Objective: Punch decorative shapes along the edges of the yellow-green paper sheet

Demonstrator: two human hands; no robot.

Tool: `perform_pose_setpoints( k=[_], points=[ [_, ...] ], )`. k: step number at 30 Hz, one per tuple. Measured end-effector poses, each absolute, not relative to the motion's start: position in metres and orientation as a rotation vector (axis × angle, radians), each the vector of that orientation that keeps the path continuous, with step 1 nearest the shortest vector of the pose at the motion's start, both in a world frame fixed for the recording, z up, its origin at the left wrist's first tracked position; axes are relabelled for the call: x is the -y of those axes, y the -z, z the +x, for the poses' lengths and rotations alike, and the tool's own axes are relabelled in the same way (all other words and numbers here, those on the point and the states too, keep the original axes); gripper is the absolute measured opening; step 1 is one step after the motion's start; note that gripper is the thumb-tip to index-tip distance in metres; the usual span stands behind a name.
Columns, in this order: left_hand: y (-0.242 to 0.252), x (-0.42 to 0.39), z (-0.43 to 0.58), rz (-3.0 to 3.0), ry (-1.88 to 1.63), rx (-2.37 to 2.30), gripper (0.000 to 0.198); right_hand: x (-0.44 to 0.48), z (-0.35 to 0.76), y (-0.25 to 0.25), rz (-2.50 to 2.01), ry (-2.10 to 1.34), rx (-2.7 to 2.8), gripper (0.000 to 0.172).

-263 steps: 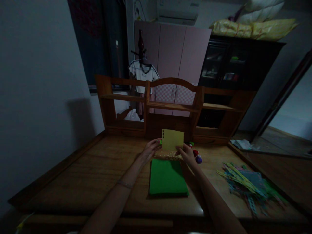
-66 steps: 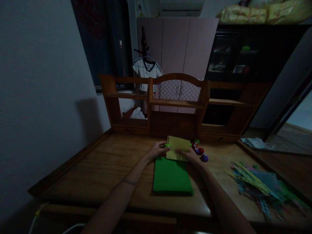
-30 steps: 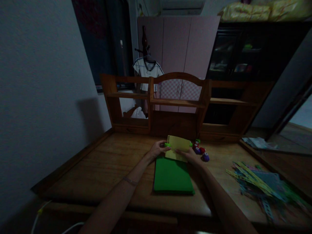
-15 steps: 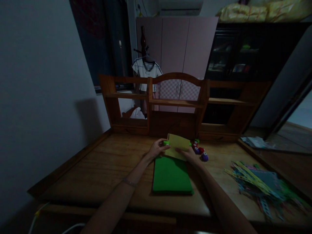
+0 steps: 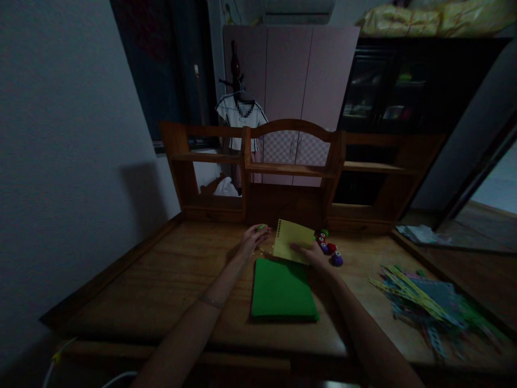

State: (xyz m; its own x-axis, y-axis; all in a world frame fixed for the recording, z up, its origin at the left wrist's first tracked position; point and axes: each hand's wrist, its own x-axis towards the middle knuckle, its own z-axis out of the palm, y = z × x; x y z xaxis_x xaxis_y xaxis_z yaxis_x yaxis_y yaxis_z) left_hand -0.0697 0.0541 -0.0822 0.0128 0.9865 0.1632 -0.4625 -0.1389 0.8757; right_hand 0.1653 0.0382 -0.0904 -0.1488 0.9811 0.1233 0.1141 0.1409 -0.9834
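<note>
A yellow sheet of paper (image 5: 288, 237) with a row of holes along its left edge stands tilted over the desk. My right hand (image 5: 309, 252) grips its lower right part, thumb in front. Left of the sheet, apart from it, is my left hand (image 5: 253, 238), its fingers curled around a small bright green thing (image 5: 262, 227); the fingers cover most of it, so its kind is unclear. Small pale bits (image 5: 262, 250) lie on the desk between the left hand and the sheet. Nearer to me is a stack of green sheets (image 5: 283, 291).
Small red and purple figures with round eyes (image 5: 336, 259) sit right of my right hand. Farther right is a messy pile of cut coloured paper strips (image 5: 424, 296). A wooden shelf (image 5: 291, 170) rises along the desk's back edge, and a wall borders the left side.
My left hand has moved left, away from the yellow sheet, with the small green thing that was at the sheet's left edge. My right hand still holds the sheet.
</note>
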Motion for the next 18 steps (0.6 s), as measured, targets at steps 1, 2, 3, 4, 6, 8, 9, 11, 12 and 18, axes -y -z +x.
perform_pose_setpoints(
  k=[1, 2, 3, 4, 6, 8, 9, 11, 12, 18],
  points=[
    [0.08, -0.052, -0.069, 0.979, -1.475, -0.733, 0.035, -0.038, 0.165, 0.09, -1.128, -1.153, 1.456, 0.045],
    [0.076, -0.051, -0.067, 0.982, -1.48, -0.733, 0.034, -0.039, 0.165, 0.09, -1.111, -1.155, 1.445, 0.046],
    [0.072, -0.051, -0.065, 0.987, -1.484, -0.735, 0.034, -0.038, 0.165, 0.089, -1.088, -1.16, 1.431, 0.047],
    [0.067, -0.052, -0.063, 0.998, -1.489, -0.737, 0.033, -0.038, 0.165, 0.089, -1.062, -1.166, 1.419, 0.048],
    [0.055, -0.055, -0.056, 1.032, -1.499, -0.736, 0.032, -0.037, 0.164, 0.088, -1.029, -1.18, 1.393, 0.046],
    [0.043, -0.061, -0.048, 1.081, -1.516, -0.696, 0.03, -0.037, 0.164, 0.087, -1.028, -1.186, 1.364, 0.043],
    [0.04, -0.064, -0.044, 1.096, -1.531, -0.675, 0.029, -0.037, 0.163, 0.087, -1.027, -1.182, 1.35, 0.042],
    [0.038, -0.07, -0.037, 1.093, -1.538, -0.644, 0.03, -0.038, 0.163, 0.087, -1.019, -1.165, 1.323, 0.043],
    [0.04, -0.073, -0.035, 1.069, -1.545, -0.625, 0.03, -0.039, 0.163, 0.087, -1.01, -1.159, 1.312, 0.045],
    [0.066, -0.072, -0.028, 0.84, -1.557, -0.495, 0.027, -0.039, 0.164, 0.087, -0.986, -1.126, 1.33, 0.048]
  ],
)
